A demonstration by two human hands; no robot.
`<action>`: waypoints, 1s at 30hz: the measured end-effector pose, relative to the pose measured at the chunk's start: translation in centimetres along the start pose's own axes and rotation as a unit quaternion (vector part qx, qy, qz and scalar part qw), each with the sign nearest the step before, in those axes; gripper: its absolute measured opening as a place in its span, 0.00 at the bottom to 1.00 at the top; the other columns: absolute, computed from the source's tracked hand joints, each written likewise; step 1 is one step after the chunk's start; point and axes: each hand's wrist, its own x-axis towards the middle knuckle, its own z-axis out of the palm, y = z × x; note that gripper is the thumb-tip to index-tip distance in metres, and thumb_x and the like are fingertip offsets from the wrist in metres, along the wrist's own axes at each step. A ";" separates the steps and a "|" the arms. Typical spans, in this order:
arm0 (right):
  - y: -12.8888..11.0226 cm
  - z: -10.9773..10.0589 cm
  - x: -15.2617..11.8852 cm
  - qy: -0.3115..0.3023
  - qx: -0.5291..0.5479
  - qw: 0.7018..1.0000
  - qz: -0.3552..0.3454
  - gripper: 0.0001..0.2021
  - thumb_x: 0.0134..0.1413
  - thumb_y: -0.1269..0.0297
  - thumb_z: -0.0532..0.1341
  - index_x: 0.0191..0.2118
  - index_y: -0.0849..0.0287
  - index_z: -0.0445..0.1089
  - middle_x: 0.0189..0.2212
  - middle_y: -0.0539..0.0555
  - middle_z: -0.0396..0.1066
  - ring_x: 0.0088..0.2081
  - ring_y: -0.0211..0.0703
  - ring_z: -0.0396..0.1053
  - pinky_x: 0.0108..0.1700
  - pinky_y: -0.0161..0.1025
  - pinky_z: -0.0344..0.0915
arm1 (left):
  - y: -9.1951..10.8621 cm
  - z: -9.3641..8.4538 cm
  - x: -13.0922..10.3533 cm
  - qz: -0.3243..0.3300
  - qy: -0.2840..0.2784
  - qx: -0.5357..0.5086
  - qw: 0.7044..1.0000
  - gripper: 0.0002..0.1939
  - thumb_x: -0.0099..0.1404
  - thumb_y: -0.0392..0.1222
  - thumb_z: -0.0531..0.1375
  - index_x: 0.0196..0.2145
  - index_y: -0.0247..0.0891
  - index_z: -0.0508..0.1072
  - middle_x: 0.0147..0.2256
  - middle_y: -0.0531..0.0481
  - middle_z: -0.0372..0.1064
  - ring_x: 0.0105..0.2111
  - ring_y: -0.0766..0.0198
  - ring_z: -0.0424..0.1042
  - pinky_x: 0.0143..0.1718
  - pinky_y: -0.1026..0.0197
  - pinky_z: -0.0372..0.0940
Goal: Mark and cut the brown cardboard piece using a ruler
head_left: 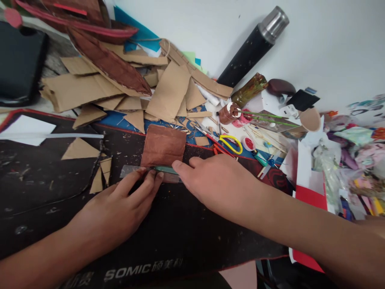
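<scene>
A square of brown-painted cardboard (164,145) lies on the dark mat, its near edge beneath a clear plastic ruler (128,171). The bent fingertips of my left hand (120,204) are close together, pressing on the ruler at that edge. My right hand (219,178) is closed, thumb forward, around a slim teal-green tool (165,169) that lies along the ruler and points toward my left fingertips. My fingers hide its tip and part of its body, so its exact kind is unclear.
Cardboard scraps (170,90) and a brown boat-shaped piece (111,60) lie behind. Yellow-handled scissors (231,143), a brown paint jar (227,113) and a black thermos (252,48) are at the back right. A red-and-white box (311,196) stands right, beside my forearm.
</scene>
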 end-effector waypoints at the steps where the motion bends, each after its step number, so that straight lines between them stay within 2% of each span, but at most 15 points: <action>1: 0.0 0.0 0.0 0.000 -0.001 1.000 0.000 0.18 0.77 0.73 0.59 0.66 0.63 0.73 0.39 0.60 0.82 0.33 0.48 0.81 0.28 0.39 0.60 | 0.0 0.0 -0.1 0.002 0.000 0.004 1.000 0.31 0.73 0.28 0.59 0.71 0.34 0.77 0.68 0.32 0.76 0.66 0.33 0.74 0.54 0.38 0.80; 6: -0.2 -0.2 -0.1 0.006 -0.005 1.000 0.000 0.18 0.77 0.74 0.59 0.66 0.63 0.73 0.37 0.59 0.82 0.32 0.48 0.81 0.26 0.40 0.56 | -0.3 0.0 -0.2 0.019 -0.004 0.012 1.000 0.32 0.73 0.27 0.57 0.72 0.30 0.74 0.69 0.29 0.74 0.66 0.31 0.73 0.54 0.35 0.80; 11: -0.2 -0.2 -0.4 0.003 -0.013 1.000 -0.001 0.18 0.76 0.75 0.58 0.66 0.63 0.73 0.38 0.59 0.82 0.32 0.47 0.81 0.27 0.40 0.58 | -0.3 -0.2 -0.2 0.013 -0.018 -0.008 1.000 0.32 0.73 0.27 0.58 0.72 0.35 0.75 0.70 0.32 0.74 0.67 0.33 0.74 0.56 0.36 0.80; 15: -0.1 -0.1 -0.8 -0.008 -0.028 1.000 0.000 0.21 0.76 0.75 0.58 0.69 0.64 0.71 0.38 0.60 0.82 0.31 0.49 0.80 0.26 0.41 0.59 | -0.2 -0.2 -0.1 0.007 -0.009 -0.016 1.000 0.33 0.72 0.27 0.60 0.73 0.33 0.74 0.70 0.30 0.74 0.66 0.30 0.74 0.54 0.34 0.80; 21: 0.1 0.0 -1.2 -0.017 -0.032 0.999 0.007 0.21 0.77 0.75 0.58 0.69 0.63 0.70 0.36 0.58 0.80 0.30 0.47 0.80 0.25 0.41 0.50 | -0.2 -0.5 0.0 0.024 -0.038 0.022 0.999 0.30 0.71 0.27 0.60 0.69 0.32 0.77 0.71 0.30 0.73 0.66 0.31 0.75 0.59 0.33 0.78; 24: 0.2 -0.1 -1.4 -0.034 -0.022 0.999 0.011 0.18 0.77 0.74 0.58 0.67 0.63 0.72 0.36 0.58 0.80 0.31 0.46 0.80 0.24 0.41 0.47 | -0.3 -0.6 0.0 0.027 -0.043 0.029 0.998 0.30 0.71 0.27 0.61 0.69 0.34 0.78 0.72 0.31 0.71 0.66 0.32 0.75 0.58 0.34 0.79; 30: 0.6 0.1 -1.7 -0.045 -0.004 0.999 0.026 0.16 0.77 0.73 0.58 0.64 0.62 0.74 0.37 0.59 0.81 0.32 0.48 0.80 0.26 0.41 0.51 | -0.4 -0.9 0.1 0.012 -0.028 0.024 0.999 0.34 0.72 0.28 0.61 0.74 0.38 0.73 0.70 0.34 0.74 0.66 0.34 0.75 0.58 0.37 0.80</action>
